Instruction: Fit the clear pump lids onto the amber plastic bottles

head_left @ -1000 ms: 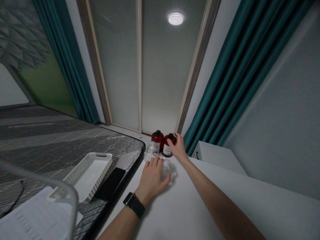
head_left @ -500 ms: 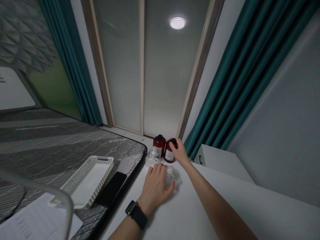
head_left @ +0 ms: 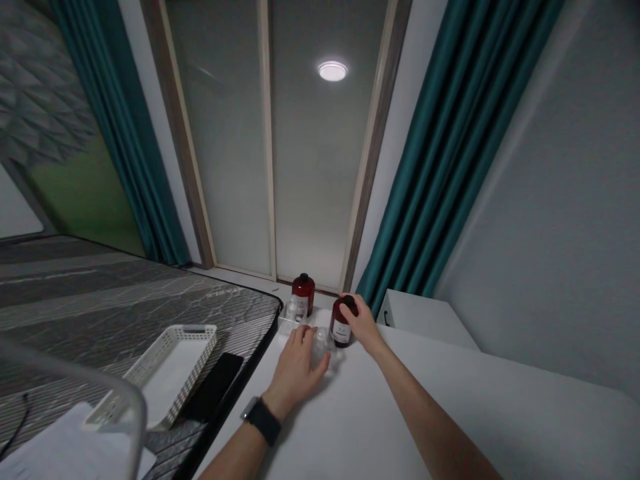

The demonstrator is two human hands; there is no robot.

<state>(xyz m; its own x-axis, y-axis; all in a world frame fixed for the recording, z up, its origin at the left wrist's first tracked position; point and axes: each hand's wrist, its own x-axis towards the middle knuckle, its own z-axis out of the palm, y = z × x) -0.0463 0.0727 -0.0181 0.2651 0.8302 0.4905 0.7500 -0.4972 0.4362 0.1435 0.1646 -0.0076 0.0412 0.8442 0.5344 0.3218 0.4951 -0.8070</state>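
Note:
My right hand (head_left: 364, 325) is closed round a dark red bottle (head_left: 341, 325) with a black cap and a white label, which stands on the white tabletop (head_left: 390, 413). My left hand (head_left: 297, 363), with a dark watch on the wrist, rests on the table with its fingers round a small clear bottle (head_left: 321, 344). A second dark red bottle (head_left: 303, 293) stands farther back, near the window. Beside it sits a small clear container (head_left: 291, 313).
To the left lies a grey patterned mattress (head_left: 125, 300) with a white plastic basket (head_left: 170, 370) and a black phone (head_left: 213, 393) on it. Papers (head_left: 60, 453) lie at the near left. A white cabinet (head_left: 425, 313) stands by the teal curtain (head_left: 440, 153).
My right hand has pulled one red bottle toward me, away from the other one. My left hand has stayed on the clear bottle. The view has shifted slightly.

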